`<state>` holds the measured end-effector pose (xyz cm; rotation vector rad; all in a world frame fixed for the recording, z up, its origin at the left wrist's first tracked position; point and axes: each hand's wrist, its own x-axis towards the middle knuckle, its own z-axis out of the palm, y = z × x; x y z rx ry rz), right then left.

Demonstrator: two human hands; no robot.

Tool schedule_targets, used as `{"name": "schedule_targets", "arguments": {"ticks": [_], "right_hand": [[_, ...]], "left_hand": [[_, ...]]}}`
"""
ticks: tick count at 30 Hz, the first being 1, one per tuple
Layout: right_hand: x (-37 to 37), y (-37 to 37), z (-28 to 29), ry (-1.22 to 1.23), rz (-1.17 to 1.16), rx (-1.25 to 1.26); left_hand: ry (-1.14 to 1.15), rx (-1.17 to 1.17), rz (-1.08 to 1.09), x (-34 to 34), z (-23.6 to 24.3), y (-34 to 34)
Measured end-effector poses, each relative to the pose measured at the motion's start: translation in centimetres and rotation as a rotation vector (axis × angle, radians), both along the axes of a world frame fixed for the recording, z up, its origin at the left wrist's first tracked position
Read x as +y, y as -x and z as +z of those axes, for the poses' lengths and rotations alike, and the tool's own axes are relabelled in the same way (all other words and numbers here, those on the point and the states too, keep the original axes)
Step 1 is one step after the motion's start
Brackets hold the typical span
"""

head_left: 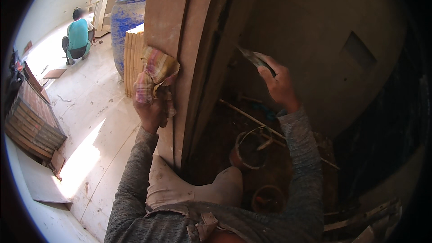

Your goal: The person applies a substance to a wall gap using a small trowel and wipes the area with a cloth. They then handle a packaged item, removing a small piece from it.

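My left hand (152, 111) grips a folded plaid cloth (160, 66) in yellow and pink. The cloth lies against the edge of the brown wooden door frame (166, 18), which stands upright in front of me. On the frame's other side, my right hand (280, 85) is closed around a putty knife (248, 55). Its thin blade points up and left toward the shaded wall and touches nothing that I can make out. My fingers hide most of its handle.
Behind the frame stand a blue barrel (127, 22) and stacked tan panels (132, 58). A person (78, 36) in turquoise squats far left. Stacked slabs (36, 126) lie at left. Right of my knees are a bucket (235, 155), a long stick (243, 115) and a smaller bucket (268, 198).
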<state>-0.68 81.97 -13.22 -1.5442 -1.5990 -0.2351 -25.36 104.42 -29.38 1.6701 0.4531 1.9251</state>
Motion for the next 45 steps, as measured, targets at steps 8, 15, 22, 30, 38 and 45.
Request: {"name": "schedule_targets", "arguments": {"ticks": [8, 15, 22, 30, 38, 45], "right_hand": [[0.9, -2.0, -0.8, -0.067, -0.014, -0.079], [4.5, -5.3, -2.7, -0.245, -0.157, -0.429], [5.4, -7.1, -2.0, -0.387, -0.259, -0.737], [2.2, -4.0, -0.2, -0.304, -0.387, -0.925], [-1.2, -0.7, 0.9, -0.291, -0.352, -0.861], [-0.3, -0.5, 1.2, -0.253, -0.422, -0.929]], "left_hand": [[0.086, -0.051, -0.104, 0.0, -0.1, -0.3], [-0.182, 0.032, 0.154, -0.2, 0.8, 0.0], [0.002, -0.028, -0.006, -0.3, 0.2, -0.3], [-0.070, 0.069, 0.072, 0.3, -0.1, 0.2], [0.082, -0.033, -0.048, -0.4, 0.1, -0.3], [0.065, -0.057, -0.049, 0.2, -0.5, -0.5]]}}
